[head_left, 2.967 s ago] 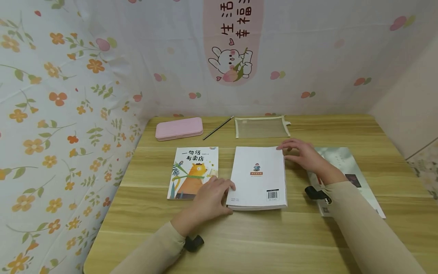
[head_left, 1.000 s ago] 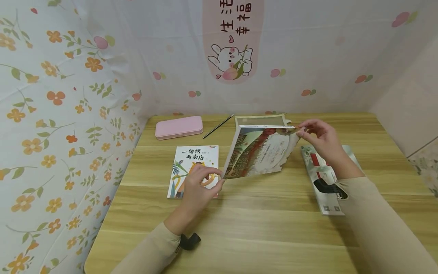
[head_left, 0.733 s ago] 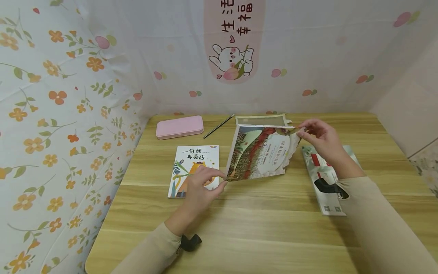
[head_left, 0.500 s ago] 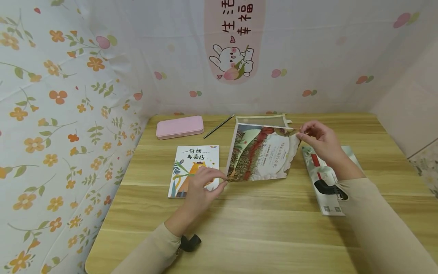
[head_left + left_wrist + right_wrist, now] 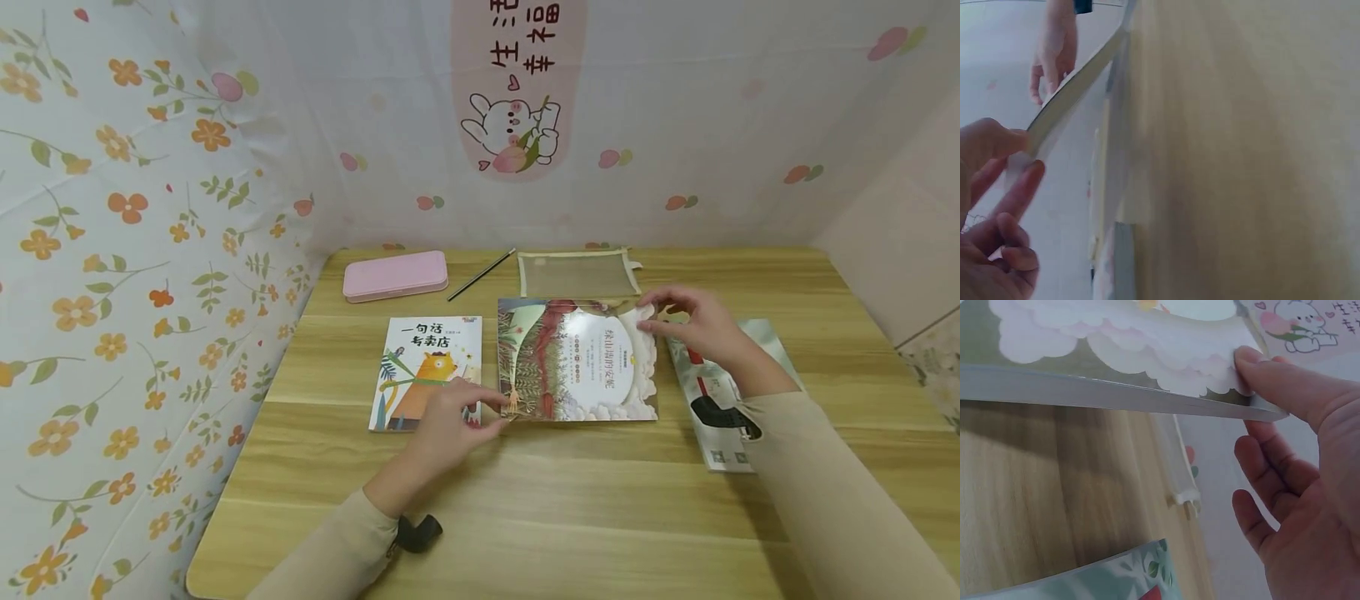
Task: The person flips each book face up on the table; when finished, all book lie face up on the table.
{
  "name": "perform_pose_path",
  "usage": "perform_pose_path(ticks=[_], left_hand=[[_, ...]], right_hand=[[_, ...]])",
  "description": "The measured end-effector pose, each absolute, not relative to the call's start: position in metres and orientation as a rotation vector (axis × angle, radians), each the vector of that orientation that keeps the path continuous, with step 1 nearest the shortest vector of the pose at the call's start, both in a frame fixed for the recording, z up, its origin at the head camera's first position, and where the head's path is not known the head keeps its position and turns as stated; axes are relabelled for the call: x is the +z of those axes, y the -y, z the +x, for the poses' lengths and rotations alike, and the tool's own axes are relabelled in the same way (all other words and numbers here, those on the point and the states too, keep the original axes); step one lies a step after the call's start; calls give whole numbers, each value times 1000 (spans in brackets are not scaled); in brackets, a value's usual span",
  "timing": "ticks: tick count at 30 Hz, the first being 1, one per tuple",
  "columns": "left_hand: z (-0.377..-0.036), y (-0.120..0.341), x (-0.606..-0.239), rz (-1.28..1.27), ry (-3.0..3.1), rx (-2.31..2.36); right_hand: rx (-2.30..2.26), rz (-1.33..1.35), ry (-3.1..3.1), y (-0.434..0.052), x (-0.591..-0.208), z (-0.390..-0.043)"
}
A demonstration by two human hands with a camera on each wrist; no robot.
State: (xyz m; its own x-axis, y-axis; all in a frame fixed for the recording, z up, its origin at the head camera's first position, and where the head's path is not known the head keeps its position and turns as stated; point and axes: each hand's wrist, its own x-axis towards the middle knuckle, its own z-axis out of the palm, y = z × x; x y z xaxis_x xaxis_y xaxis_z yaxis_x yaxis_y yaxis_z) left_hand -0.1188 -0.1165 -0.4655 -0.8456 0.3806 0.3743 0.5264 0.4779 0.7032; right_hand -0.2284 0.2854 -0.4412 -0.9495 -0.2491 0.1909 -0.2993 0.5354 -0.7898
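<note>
A paperback book (image 5: 577, 358) with an illustrated cover is held front side up and sideways, its title running across the page's short direction. My left hand (image 5: 450, 421) pinches its near left corner between thumb and fingers. At the far right corner my right hand (image 5: 701, 333) holds it, the thumb on the cover and fingers underneath, as the right wrist view shows. There, a gap separates the book's edge (image 5: 1116, 395) from the wooden table. Seen from the left wrist, the book (image 5: 1075, 87) appears edge-on, bending slightly.
A picture book with a yellow bear (image 5: 431, 375) lies partly behind my left hand. Under my right forearm is a pale green book (image 5: 716, 408). Along the back are a pink pencil case (image 5: 395, 277), a dark pencil (image 5: 480, 275) and a mesh zip pouch (image 5: 577, 275).
The middle book has turned from its white back cover to its illustrated front. Since half a second ago it has come down flatter and nearer, uncovering the mesh pouch.
</note>
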Motion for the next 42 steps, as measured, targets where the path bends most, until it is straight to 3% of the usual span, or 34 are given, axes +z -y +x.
perform_pose_path(ticks=[16, 33, 42], left_hand=[[-104, 101, -469, -561, 3015, -1532], [-99, 92, -464, -730, 3121, -1412], [-105, 95, -461, -822, 3133, -1368]], right_hand=[[1237, 719, 2891, -281, -461, -245], [1205, 754, 3123, -269, -462, -261], [763, 849, 3086, -265, -460, -255]])
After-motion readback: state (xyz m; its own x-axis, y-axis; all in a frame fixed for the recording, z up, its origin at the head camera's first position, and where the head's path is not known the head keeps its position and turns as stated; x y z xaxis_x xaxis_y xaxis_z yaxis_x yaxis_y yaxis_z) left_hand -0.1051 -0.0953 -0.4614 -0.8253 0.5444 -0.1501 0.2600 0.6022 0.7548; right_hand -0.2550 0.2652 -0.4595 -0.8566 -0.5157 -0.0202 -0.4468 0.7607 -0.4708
